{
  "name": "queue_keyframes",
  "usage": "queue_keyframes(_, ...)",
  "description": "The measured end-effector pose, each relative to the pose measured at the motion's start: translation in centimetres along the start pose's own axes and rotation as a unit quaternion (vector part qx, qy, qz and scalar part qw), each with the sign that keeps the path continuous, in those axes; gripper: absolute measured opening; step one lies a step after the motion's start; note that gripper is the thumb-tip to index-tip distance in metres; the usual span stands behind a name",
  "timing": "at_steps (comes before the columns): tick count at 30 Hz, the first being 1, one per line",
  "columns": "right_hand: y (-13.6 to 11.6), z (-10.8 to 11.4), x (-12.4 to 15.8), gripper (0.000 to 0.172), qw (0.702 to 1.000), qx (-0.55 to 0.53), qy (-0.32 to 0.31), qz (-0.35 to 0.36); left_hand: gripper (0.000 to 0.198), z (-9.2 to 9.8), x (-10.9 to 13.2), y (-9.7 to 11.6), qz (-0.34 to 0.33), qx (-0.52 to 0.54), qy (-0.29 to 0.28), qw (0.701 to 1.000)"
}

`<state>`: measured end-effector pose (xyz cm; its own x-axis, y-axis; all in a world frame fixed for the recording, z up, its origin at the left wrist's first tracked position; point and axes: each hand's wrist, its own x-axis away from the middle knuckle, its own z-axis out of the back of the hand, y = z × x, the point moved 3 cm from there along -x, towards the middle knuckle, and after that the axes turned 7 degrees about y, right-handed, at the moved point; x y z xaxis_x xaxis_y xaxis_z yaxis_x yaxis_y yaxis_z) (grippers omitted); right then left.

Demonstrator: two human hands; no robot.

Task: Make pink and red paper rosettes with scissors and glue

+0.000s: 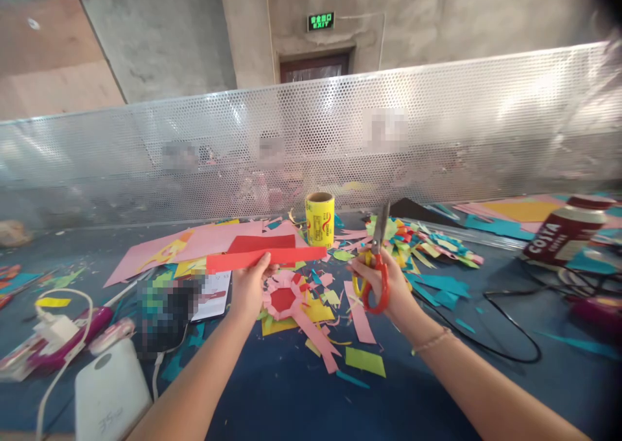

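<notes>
My left hand [250, 285] is closed on a long red paper strip [272, 257], held level above the table. My right hand [389, 282] grips a pair of scissors with red and yellow handles [375, 279]; the blades point up and are nearly closed, a little to the right of the strip's end. Below my hands lies a pink and red paper rosette [284, 298] among coloured paper scraps [340, 311].
A yellow tape roll [319, 219] stands behind the strip. Pink and red sheets [204, 241] lie at the left, a heap of cut strips [427, 243] at the right. A coffee bottle [566, 230], black cable [510, 350], white charger [109, 392] and perforated metal screen [340, 143] surround the table.
</notes>
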<state>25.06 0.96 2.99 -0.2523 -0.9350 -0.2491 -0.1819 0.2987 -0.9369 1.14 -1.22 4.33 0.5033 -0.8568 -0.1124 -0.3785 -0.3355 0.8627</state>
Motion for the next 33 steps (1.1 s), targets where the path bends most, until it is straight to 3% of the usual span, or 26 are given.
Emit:
queue_keyframes(3, 0.3, 0.1, 0.0, 0.049, 1.000, -0.001, 0.000, -0.022, 0.027, 0.0, -0.5, 0.0, 0.015, 0.045, 0.020, 0.999)
queue_keyframes(7, 0.2, -1.5, 2.1, 0.037, 0.988, 0.093, -0.108, -0.058, 0.025, -0.3, 0.0, 0.0, 0.018, 0.058, 0.022, 0.998)
queue_keyframes(12, 0.1, -3.7, 5.6, 0.032, 0.957, 0.162, -0.242, -0.022, 0.030, -0.5, 1.9, 0.7, -0.023, 0.017, 0.049, 0.998)
queue_keyframes(18, -0.6, -4.8, 7.6, 0.027, 0.920, 0.208, -0.333, 0.022, 0.029, -0.9, 2.8, 0.7, -0.039, 0.067, 0.080, 0.994)
queue_keyframes(25, -0.9, -4.9, 7.5, 0.025, 0.908, 0.267, -0.323, 0.029, 0.026, -1.2, 3.1, 1.7, -0.035, 0.121, 0.109, 0.986)
queue_keyframes(33, 0.3, -4.8, 7.5, 0.024, 0.932, 0.212, -0.294, 0.013, 0.032, -1.4, 4.5, -0.9, 0.038, 0.083, 0.068, 0.993)
